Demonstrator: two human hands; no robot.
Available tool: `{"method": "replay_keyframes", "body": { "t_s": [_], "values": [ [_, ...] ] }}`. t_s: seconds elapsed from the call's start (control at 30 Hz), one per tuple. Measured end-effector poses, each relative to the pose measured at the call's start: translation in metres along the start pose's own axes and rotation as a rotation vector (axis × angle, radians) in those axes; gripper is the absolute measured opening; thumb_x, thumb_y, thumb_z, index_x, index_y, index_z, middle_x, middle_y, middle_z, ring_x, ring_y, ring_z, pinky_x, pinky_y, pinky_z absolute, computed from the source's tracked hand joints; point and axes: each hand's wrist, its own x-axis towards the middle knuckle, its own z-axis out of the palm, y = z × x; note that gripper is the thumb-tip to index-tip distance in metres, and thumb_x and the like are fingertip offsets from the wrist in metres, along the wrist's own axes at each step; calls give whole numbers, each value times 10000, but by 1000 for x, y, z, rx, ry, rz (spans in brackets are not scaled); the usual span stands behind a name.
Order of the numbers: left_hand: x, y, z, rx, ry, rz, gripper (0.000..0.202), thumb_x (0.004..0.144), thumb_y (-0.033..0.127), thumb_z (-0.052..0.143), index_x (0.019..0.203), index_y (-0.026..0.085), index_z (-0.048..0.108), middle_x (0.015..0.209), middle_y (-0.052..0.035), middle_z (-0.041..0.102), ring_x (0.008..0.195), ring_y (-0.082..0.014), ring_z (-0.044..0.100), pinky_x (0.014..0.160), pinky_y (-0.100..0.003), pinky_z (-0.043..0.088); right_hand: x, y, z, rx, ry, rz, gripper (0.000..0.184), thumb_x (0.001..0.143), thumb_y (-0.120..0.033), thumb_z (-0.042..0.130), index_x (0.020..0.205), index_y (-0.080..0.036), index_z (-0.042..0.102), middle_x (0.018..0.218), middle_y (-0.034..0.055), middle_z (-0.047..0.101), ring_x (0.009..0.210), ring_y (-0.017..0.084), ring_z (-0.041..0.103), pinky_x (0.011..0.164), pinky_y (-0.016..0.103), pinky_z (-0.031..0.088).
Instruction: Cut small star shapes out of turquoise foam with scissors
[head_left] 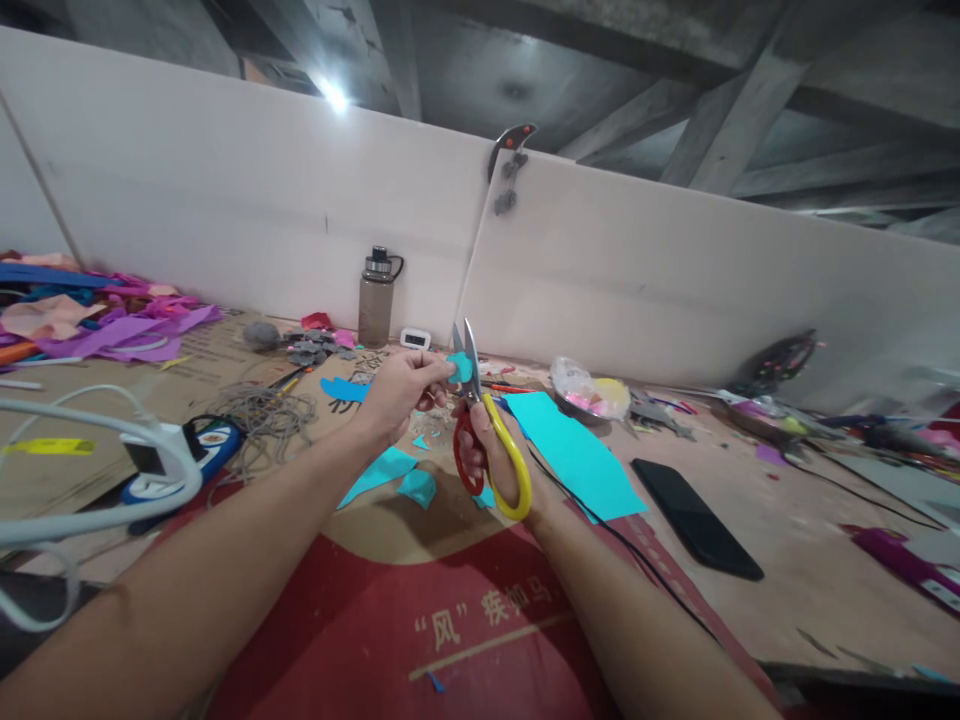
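Between the thumb and fingers of my left hand (pixel 411 392) is a small turquoise paper piece (pixel 460 367). My right hand (pixel 491 450) is wrapped round the handles of a pair of scissors (pixel 513 470), one loop yellow and one red. The blades point up and stand a little apart, right at the paper piece; whether they touch it I cannot tell. Beneath my hands, turquoise scraps (pixel 417 487) lie on a red printed board (pixel 360 620). A larger turquoise sheet (pixel 574 450) lies to the right of my right hand.
A black phone (pixel 696 518) lies to the right, with a dark cable (pixel 622 535) near it. A grey bottle (pixel 376 300) and a small digital clock (pixel 415 339) stand by the white partition (pixel 262 200). Colourful scraps (pixel 112 310), tangled string (pixel 262 425) and a charger (pixel 161 455) occupy the left.
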Motion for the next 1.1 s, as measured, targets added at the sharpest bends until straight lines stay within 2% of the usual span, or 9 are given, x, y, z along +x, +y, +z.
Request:
{"method": "replay_keyframes", "body": {
  "t_s": [0.2, 0.37, 0.47, 0.57, 0.73, 0.8, 0.97, 1.1],
  "values": [
    [-2, 2, 3, -40, -6, -33, 249, 682, 291, 801, 672, 142, 601, 572, -18, 628, 486, -97, 608, 437, -183, 319, -1, -4, 6, 5, 28, 22, 547, 876, -768, 574, 821, -236, 458, 536, -79, 426, 382, 86, 390, 343, 205, 351],
    [-2, 5, 5, -71, 39, 2, 211, 742, 212, 733, 757, 180, 524, 629, 18, 622, 548, -150, 692, 464, -200, 405, 3, -1, 4, 51, 67, -13, 557, 864, -784, 583, 853, -240, 465, 547, -84, 423, 394, 90, 387, 354, 212, 369],
    [1, 6, 4, -108, 55, 32, 226, 738, 161, 711, 800, 198, 497, 668, 14, 660, 526, -129, 662, 487, -207, 432, 6, 3, 0, 57, 42, -41, 559, 874, -788, 569, 904, -237, 480, 580, -81, 448, 406, 91, 394, 371, 219, 375],
    [4, 5, 0, -99, 53, 78, 200, 724, 158, 734, 775, 180, 542, 650, 11, 651, 485, -76, 559, 483, -191, 396, 7, 6, -2, 38, -23, -52, 567, 878, -788, 570, 964, -232, 494, 609, -78, 469, 433, 93, 425, 405, 220, 393],
    [6, 8, -6, -103, 30, 71, 241, 691, 202, 769, 623, 166, 540, 529, 53, 490, 455, -43, 398, 461, -188, 313, 5, 5, -2, 65, -97, -16, 590, 862, -803, 569, 995, -231, 516, 663, -70, 484, 451, 91, 422, 414, 228, 374],
    [6, 9, -7, -100, 27, 41, 229, 677, 195, 747, 595, 167, 535, 517, 50, 470, 462, -49, 398, 460, -193, 309, 4, 5, -2, 77, -121, 2, 565, 879, -783, 566, 1008, -234, 520, 675, -69, 470, 473, 95, 422, 434, 232, 379],
    [7, 12, -9, -71, -8, -60, 81, 639, 156, 685, 630, 135, 607, 604, -20, 600, 501, -75, 504, 487, -208, 373, 4, 8, -4, 80, -160, 39, 590, 871, -797, 561, 1019, -228, 515, 697, -67, 443, 515, 95, 406, 461, 230, 371],
    [7, 12, -12, -47, -42, -80, 91, 646, 157, 696, 626, 125, 612, 589, -26, 605, 481, -72, 511, 481, -205, 374, 3, 8, -4, 79, -177, 40, 584, 888, -791, 545, 1019, -222, 523, 692, -70, 422, 517, 88, 396, 465, 223, 355]
  ]
}}
